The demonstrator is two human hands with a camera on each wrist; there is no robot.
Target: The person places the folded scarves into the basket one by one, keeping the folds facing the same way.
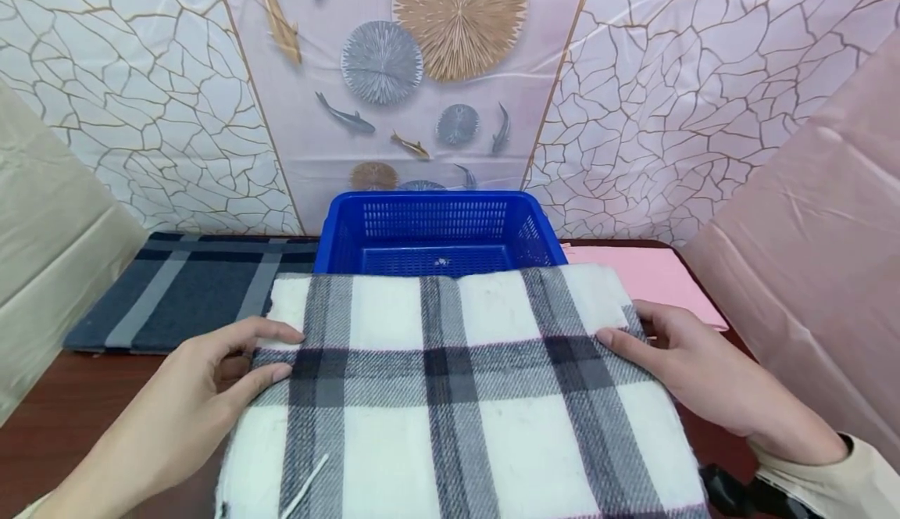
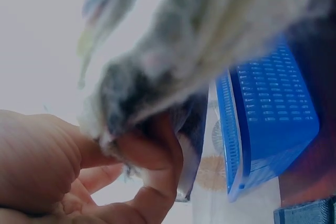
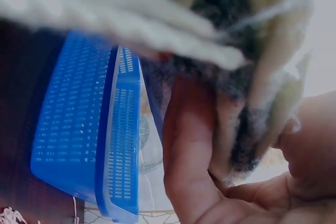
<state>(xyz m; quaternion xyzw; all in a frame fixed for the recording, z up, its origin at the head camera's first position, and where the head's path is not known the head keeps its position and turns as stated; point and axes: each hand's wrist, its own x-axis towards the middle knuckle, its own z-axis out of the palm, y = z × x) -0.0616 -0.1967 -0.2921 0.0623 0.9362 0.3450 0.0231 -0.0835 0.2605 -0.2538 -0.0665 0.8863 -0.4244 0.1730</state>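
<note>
A folded white, grey and black plaid cloth [image 1: 450, 394] is held up in front of me by its two sides. My left hand [image 1: 190, 394] pinches its left edge, with thumb and a finger on the front face. On the right edge, my right hand [image 1: 710, 370] grips it with the thumb in front and the fingers behind. In the left wrist view, curled fingers hold the blurred cloth [image 2: 173, 51] from beneath. The right wrist view has several folded layers between thumb and fingers. Just beyond the cloth stands a blue perforated basket [image 1: 443, 222], its front wall hidden.
A folded dark blue cloth with grey stripes [image 1: 197, 292] lies left of the basket. On the right lies a folded pink cloth [image 1: 640, 273]. The dark red-brown table [image 1: 42, 402] backs onto a patterned wall covering [image 1: 633, 112].
</note>
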